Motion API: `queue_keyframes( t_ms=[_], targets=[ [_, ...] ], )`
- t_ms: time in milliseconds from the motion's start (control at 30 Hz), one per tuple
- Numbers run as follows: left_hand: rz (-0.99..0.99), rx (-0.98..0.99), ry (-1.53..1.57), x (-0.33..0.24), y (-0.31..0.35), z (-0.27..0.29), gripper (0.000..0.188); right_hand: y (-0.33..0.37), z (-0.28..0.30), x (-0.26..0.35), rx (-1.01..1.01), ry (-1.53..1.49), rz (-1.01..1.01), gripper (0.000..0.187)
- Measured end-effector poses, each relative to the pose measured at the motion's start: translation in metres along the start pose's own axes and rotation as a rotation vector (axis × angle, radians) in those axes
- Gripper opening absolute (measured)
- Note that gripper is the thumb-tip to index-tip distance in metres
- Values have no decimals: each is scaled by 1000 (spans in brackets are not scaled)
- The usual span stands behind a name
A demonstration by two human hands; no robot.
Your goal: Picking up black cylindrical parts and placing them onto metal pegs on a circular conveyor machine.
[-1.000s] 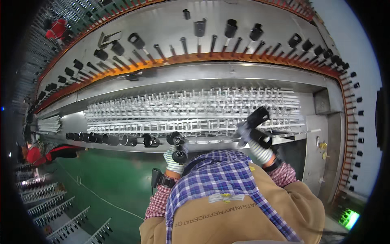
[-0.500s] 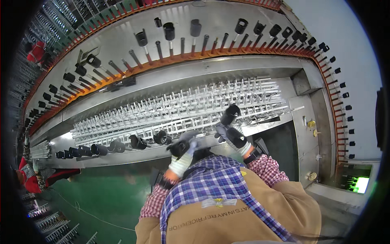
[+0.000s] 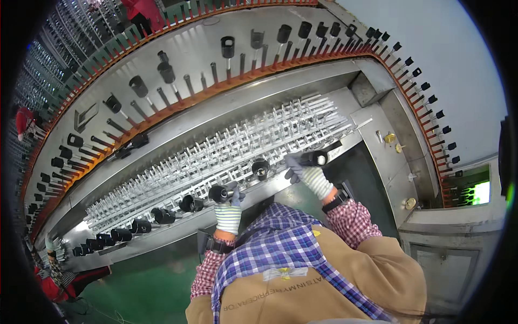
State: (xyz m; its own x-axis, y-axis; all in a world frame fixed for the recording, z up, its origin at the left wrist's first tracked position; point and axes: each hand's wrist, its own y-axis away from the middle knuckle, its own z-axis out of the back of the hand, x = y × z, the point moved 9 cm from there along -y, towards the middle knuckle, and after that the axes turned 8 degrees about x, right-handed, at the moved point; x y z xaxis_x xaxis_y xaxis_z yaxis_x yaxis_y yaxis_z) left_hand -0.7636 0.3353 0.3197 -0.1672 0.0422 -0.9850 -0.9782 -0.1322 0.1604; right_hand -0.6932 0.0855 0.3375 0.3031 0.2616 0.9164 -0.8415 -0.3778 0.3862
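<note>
My left hand (image 3: 229,209), in a striped glove with grey fingers, closes at the side of a black cylindrical cup (image 3: 218,193) along the front of the metal racks. Grey fingers of my right hand (image 3: 310,176) hold another black cup (image 3: 314,157), lying sideways with its round opening toward the right. Between the hands, a black cup (image 3: 260,169) sits at the racks' front edge, touched by neither. Left of my left hand, more black cups (image 3: 190,203) continue in a row. Silvery racks with upright pins (image 3: 232,143) lie in the trough beyond.
A curved orange conveyor rail (image 3: 237,79) carries upright rods, many topped with black cups (image 3: 227,47). Small brass-coloured fittings (image 3: 389,139) lie on the metal ledge at right. Another person's arm (image 3: 54,264) reaches in at far left. Green floor (image 3: 156,270) shows below the bench.
My view has turned, and the rail's cups appear shifted. My hands have moved farther apart, each still with a black cup. One cup now stands between them at the racks' edge.
</note>
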Motion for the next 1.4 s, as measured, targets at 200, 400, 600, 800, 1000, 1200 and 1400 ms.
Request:
queue_keyframes(
  t_ms=[200, 400, 600, 800, 1000, 1200, 1400],
  targets=[
    [53, 2, -88, 9, -6, -5, 17, -25, 1, -17, -33, -5, -60, 33],
    [142, -53, -162, 49, 3, -1, 24, -21, -2, -6, 247, 365, -63, 48],
    [-233, -588, -244, -127, 76, 34, 24, -6, 16, 27, 755, 426, 379, 55],
    [-345, 101, -585, -252, -128, -165, 37, -33, 134, 80, 554, -129, 356, 40],
    [16, -291, -179, -125, -363, -96, 28, -43, 230, 43, 444, -145, 265, 38],
    [-327, -607, 12, -240, -315, -124, 24, -49, 350, -12, 46, -307, 265, 37],
    [-467, -154, -435, -157, -364, -287, 38, -66, 394, -35, -87, -320, 230, 37]
  ],
)
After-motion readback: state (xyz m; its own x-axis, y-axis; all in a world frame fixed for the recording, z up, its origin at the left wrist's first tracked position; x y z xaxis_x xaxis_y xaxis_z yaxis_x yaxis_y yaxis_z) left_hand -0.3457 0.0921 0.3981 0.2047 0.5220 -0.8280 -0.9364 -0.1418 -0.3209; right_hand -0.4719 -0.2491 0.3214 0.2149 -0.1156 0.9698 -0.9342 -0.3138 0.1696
